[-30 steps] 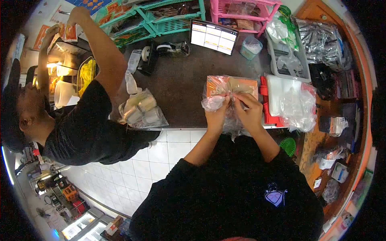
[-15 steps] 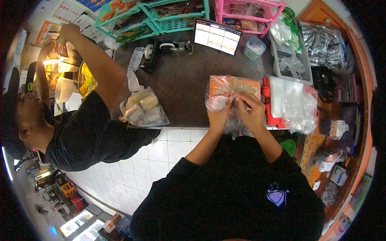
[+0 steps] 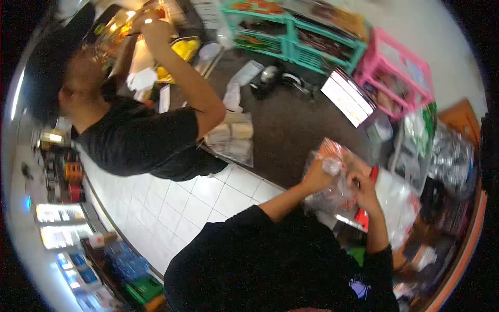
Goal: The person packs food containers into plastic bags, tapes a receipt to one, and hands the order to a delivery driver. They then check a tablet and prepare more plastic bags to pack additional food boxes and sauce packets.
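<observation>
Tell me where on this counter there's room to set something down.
The main bare patch of the dark counter lies between the bagged bundle on the left, the tablet and the orange packet by the hands. It's crowded around the pink rack and the white plastic bags beside the right hand.

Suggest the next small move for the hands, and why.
Probably ease the right hand in to steady the clear plastic bag: the left hand seems to grip its bunched plastic, while the right's fingers curl close by; blur hides whether they touch.
</observation>
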